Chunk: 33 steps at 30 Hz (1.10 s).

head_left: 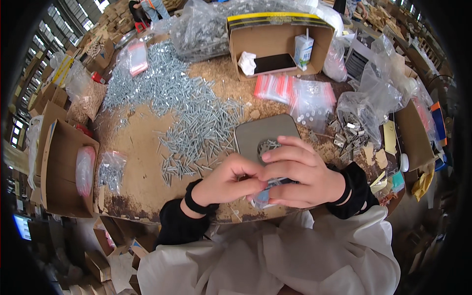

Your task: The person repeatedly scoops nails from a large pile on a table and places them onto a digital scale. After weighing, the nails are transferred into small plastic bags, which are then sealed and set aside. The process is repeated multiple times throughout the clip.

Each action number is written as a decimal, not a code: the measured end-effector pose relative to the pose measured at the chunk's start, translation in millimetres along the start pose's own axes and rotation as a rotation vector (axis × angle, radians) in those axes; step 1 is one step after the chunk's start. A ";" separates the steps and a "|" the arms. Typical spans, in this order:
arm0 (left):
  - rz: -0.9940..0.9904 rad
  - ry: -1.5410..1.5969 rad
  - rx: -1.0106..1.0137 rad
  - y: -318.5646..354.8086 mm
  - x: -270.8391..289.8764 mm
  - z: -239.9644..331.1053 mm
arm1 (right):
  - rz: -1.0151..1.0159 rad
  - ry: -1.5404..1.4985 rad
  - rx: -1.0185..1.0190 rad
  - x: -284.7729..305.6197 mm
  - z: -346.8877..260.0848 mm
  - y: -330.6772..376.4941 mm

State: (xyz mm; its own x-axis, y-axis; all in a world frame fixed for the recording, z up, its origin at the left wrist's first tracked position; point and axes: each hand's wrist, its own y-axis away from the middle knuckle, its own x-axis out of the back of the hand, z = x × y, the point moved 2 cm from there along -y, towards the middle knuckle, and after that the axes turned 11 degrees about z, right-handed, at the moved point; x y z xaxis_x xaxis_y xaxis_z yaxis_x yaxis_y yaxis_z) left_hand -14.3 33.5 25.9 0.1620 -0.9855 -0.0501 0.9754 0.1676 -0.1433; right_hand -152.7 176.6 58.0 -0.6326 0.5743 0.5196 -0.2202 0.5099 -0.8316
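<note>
In front of me, my left hand (231, 179) is closed in a pinch, its fingertips meeting my right hand's fingers. A small clear plastic bag (261, 197) shows beneath and between them, partly hidden. My right hand (302, 172) curls over that bag, thumb low and fingers above. Just beyond the hands lies a flat grey plate (253, 135), with a small cluster of metal pieces (269, 144) beside my right fingertips. To the left spreads a big heap of silvery screws (196, 130), reaching close to my left hand.
Flat zip bags (273, 88) with red edges lie beyond the plate. A cardboard box (314, 46) on its side holds a phone (275, 64) and a drink carton (303, 49). Metal brackets (351, 132) are piled right. A filled screw bag (112, 171) and open carton (66, 167) stand left.
</note>
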 end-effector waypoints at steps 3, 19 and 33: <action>0.060 -0.009 0.079 -0.2 -2.9 0.1 | -0.104 -0.074 0.003 2.4 -0.8 2.5; 0.367 -0.302 -0.270 -1.1 9.0 11.0 | -0.029 -0.112 -0.383 9.9 43.4 9.6; 0.302 -0.425 -0.115 -14.6 3.8 -32.8 | -0.068 -0.223 -0.469 12.4 56.2 19.9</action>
State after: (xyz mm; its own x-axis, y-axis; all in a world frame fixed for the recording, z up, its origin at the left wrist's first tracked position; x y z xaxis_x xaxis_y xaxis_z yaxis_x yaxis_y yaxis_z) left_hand -32.9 28.1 -4.6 0.5027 -0.8126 0.2950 0.8570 0.4238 -0.2931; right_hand -206.7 157.8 36.9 -0.7824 0.4054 0.4728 0.0574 0.8028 -0.5934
